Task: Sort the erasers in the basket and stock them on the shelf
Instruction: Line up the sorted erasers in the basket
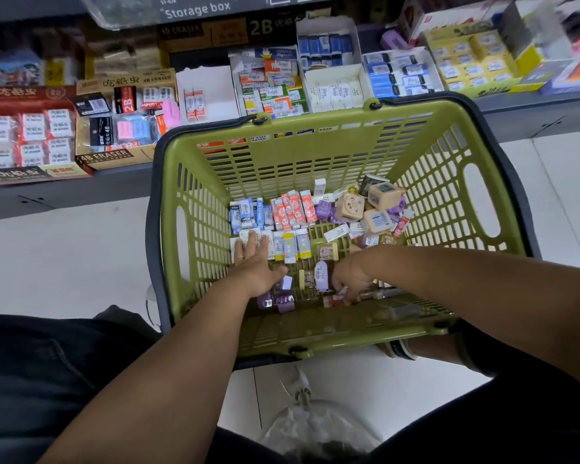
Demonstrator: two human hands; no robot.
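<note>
Head view, down into a green basket (pixel 195 229) on pale floor tiles (pixel 64 262), just in front of a low shelf (pixel 64 192) stocked with boxed erasers. On the basket floor, tidy rows of blue-and-white erasers (pixel 248 212) and red-and-white erasers (pixel 290 211) side by side, white erasers (pixel 248 236) and yellow erasers (pixel 290 244) nearer, purple erasers (pixel 322 275) and beige cubes (pixel 382 195) loose to the right. Left hand (pixel 253 262) flat with straight fingers on the white erasers; right hand (pixel 350 279) bent down by the near wall, fingers curled over a small red piece (pixel 331 300), grip impossible to tell.
</note>
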